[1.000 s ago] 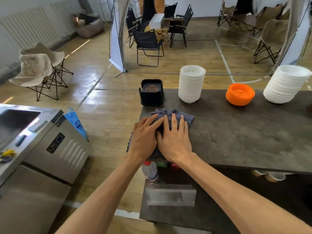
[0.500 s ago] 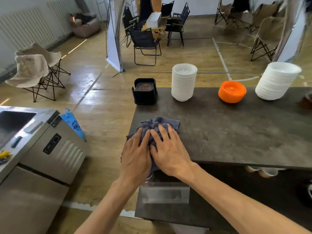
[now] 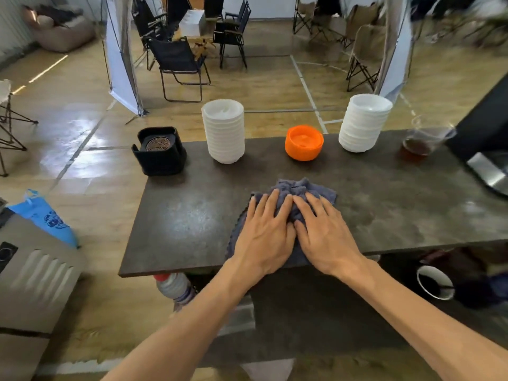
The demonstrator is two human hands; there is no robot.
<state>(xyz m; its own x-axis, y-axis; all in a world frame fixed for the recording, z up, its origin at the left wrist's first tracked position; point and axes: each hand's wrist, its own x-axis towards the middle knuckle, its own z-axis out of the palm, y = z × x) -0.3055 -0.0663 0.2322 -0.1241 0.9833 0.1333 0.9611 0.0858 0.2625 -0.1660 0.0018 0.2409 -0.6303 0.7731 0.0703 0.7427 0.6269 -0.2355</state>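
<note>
A crumpled grey-blue cloth [image 3: 298, 189] lies on the dark stone countertop [image 3: 192, 215] near its front edge. My left hand [image 3: 264, 235] and my right hand [image 3: 324, 232] lie side by side on top of it, fingers spread and straight, pressing it flat against the counter. Most of the cloth is hidden under both palms; only its far bunched part and left hem show.
Along the counter's far edge stand a black coaster holder [image 3: 160, 151], a stack of white bowls [image 3: 224, 130], an orange bowl [image 3: 303, 143], a second white stack [image 3: 364, 123] and a plastic cup of dark drink [image 3: 420, 144]. A steel appliance [image 3: 33, 270] stands left.
Both hands slid the cloth from the counter's left end, first back toward the front edge, then rightward toward the middle. The view shifted right, bringing the drink cup into sight.
</note>
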